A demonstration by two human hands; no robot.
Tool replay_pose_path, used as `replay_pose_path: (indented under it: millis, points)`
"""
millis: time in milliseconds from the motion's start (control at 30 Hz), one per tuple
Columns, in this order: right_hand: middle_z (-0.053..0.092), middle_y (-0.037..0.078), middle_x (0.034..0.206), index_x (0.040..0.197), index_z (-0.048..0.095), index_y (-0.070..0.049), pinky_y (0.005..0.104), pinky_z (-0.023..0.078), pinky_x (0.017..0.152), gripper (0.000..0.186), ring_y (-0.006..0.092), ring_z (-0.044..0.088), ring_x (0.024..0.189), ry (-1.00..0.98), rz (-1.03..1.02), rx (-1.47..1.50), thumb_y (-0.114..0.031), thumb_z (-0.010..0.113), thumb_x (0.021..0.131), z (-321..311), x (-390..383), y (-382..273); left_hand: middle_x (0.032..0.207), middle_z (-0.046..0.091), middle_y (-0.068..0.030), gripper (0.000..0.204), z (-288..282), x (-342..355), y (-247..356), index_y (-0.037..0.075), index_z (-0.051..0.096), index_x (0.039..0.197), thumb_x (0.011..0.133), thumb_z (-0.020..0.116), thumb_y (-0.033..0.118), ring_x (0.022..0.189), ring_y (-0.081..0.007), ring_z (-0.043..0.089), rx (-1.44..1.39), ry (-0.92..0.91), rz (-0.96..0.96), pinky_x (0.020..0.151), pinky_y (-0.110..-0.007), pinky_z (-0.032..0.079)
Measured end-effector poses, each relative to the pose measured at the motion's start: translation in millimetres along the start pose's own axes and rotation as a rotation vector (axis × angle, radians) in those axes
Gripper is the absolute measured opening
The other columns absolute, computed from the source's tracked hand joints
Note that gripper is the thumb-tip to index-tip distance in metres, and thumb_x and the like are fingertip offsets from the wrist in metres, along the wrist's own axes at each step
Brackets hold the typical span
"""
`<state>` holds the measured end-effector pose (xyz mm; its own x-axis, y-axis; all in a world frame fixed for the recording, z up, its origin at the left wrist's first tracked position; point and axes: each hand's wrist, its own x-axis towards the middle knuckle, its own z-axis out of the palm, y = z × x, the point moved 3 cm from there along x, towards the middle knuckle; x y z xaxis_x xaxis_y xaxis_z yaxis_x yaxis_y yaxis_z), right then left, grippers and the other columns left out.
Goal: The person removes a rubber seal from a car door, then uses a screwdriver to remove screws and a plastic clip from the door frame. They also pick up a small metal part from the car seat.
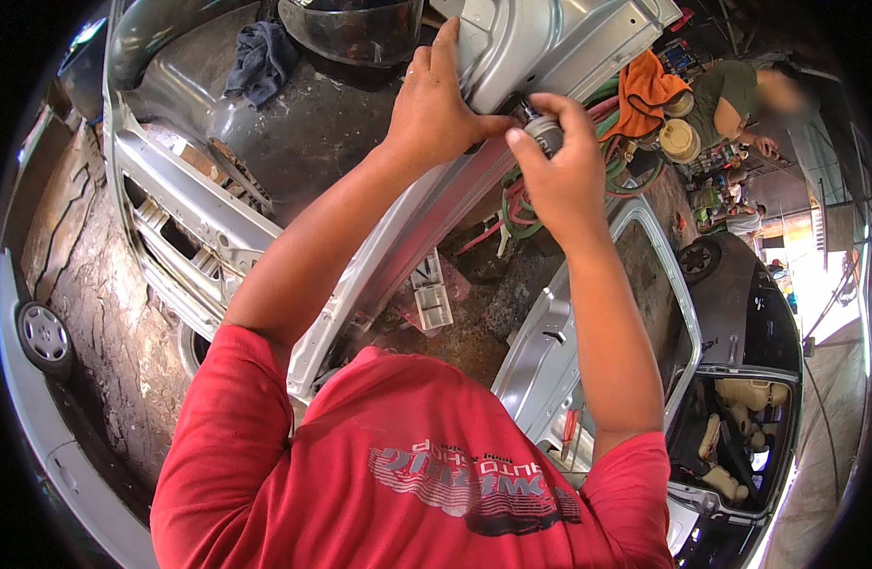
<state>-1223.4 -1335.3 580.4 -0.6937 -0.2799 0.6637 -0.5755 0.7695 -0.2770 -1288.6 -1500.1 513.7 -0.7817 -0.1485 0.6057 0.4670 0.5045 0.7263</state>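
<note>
My left hand presses on the edge of a silver sheet-metal car panel that slants down toward my chest. My right hand is closed around a small dark cylindrical part held against the panel's lower edge, right beside my left thumb. Both forearms reach up from my red shirt. What the part joins to is hidden by my fingers.
A stripped silver car body lies to the left with a blue-grey rag on it. A car door frame stands at the right. Coiled green and red hoses lie beyond. A person crouches at the upper right near an orange cloth.
</note>
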Motion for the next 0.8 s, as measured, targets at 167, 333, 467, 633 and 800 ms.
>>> replay_pose_path:
  millis: [167,333,467,633,800]
  points:
    - [0.069,0.012,0.106,0.128,0.061,0.002,0.0291,0.057,0.073,0.03,0.018,0.068,0.086,0.007,0.747,1.037,-0.016,0.068,0.106,3,-13,11,0.142,0.053,-0.0276,0.139,-1,-1,3,0.005,0.02,0.167,0.061,0.102,0.04,0.134,-0.0455,0.056,-0.006,-0.041,-0.051,0.111,-0.05,0.049]
    - [0.068,0.014,0.09,0.118,0.061,-0.003,0.023,0.038,0.047,0.036,0.0141,0.055,0.06,-0.241,1.11,1.335,-0.039,0.058,0.112,-7,-13,23,0.14,0.054,-0.0271,0.138,-3,-1,3,0.005,0.02,0.167,0.061,0.102,0.04,0.133,-0.0453,0.057,0.018,-0.033,-0.051,0.111,-0.05,0.05]
    - [0.067,0.01,0.083,0.108,0.062,-0.007,0.0296,0.044,0.05,0.03,0.0208,0.059,0.059,-0.173,0.924,0.868,-0.036,0.06,0.111,-6,-7,13,0.139,0.054,-0.0269,0.139,-1,-2,2,0.005,0.019,0.168,0.061,0.102,0.039,0.132,-0.0451,0.057,0.011,-0.04,-0.048,0.11,-0.05,0.051]
    - [0.072,0.024,0.103,0.125,0.061,0.001,0.0488,0.057,0.085,0.029,0.0439,0.073,0.095,-0.047,0.053,-0.18,-0.023,0.059,0.109,-3,-10,-4,0.14,0.053,-0.0272,0.138,0,-2,2,0.005,0.019,0.168,0.062,0.101,0.038,0.131,-0.0456,0.057,0.015,-0.023,-0.02,0.11,-0.05,0.051]
    - [0.067,0.02,0.092,0.123,0.06,-0.001,0.041,0.056,0.068,0.024,0.0328,0.068,0.075,-0.009,0.131,0.064,-0.021,0.059,0.109,2,-8,3,0.14,0.053,-0.0274,0.137,0,-1,2,0.005,0.019,0.168,0.063,0.101,0.037,0.131,-0.0455,0.057,0.017,-0.033,-0.037,0.11,-0.05,0.051]
